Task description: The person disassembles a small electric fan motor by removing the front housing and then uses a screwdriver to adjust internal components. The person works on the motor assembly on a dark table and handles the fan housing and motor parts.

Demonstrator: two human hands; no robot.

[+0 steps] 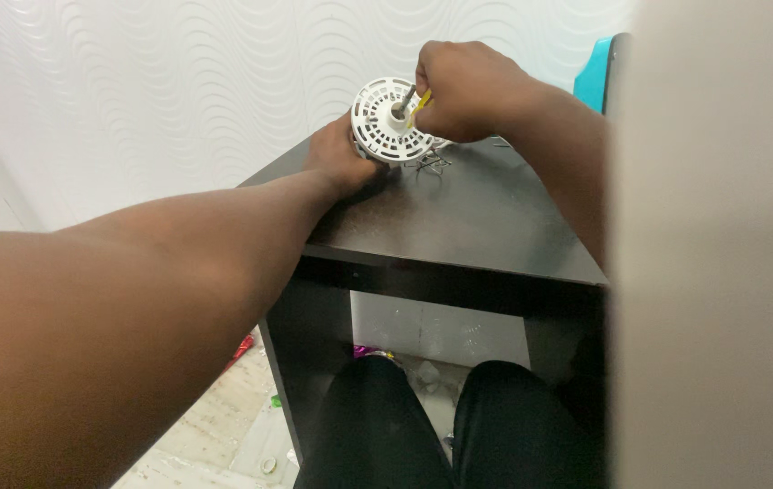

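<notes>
White slotted round housing (393, 122) in left hand (339, 156); right hand (468, 91) around screwdriver (409, 101).

head camera looks down, close, over a dark table (459, 226).

I am seeing a white slotted fan cover (388, 122) at upper centre, on a dark brown table (459, 226) before a wavy white wall (178, 81).

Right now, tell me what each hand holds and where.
Left hand grips the white slotted round part by its side; right hand holds a yellow-handled tool by its handle.
</notes>
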